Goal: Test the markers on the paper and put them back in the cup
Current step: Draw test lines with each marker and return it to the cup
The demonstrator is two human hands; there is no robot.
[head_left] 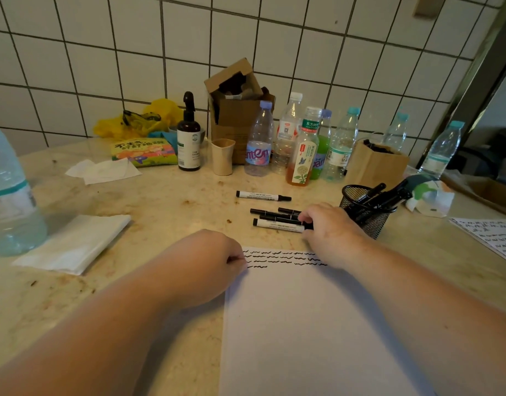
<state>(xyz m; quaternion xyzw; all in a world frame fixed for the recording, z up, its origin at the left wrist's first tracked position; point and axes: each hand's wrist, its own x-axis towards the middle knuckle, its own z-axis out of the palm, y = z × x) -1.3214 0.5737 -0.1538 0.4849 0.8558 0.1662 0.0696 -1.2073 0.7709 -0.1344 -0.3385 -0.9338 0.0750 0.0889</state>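
Observation:
A white sheet of paper [309, 324] lies on the counter with rows of black squiggles along its top edge. My left hand [209, 261] is curled into a fist on the paper's top-left corner. Just beyond the paper lies a cluster of markers [277, 220], one white-barrelled and several black. My right hand [329, 227] rests on their right ends, fingers closing around them. Another white marker [263, 195] lies alone farther back. A black mesh cup [366, 208] stands right of my right hand with several black markers leaning in it.
Plastic bottles [300, 144], a brown spray bottle [189, 138], a beige cup [223, 157] and a cardboard box [237, 107] line the tiled wall. A large water bottle [9, 195] and folded tissue [72, 244] sit at left. Another scribbled sheet [494, 235] lies at right.

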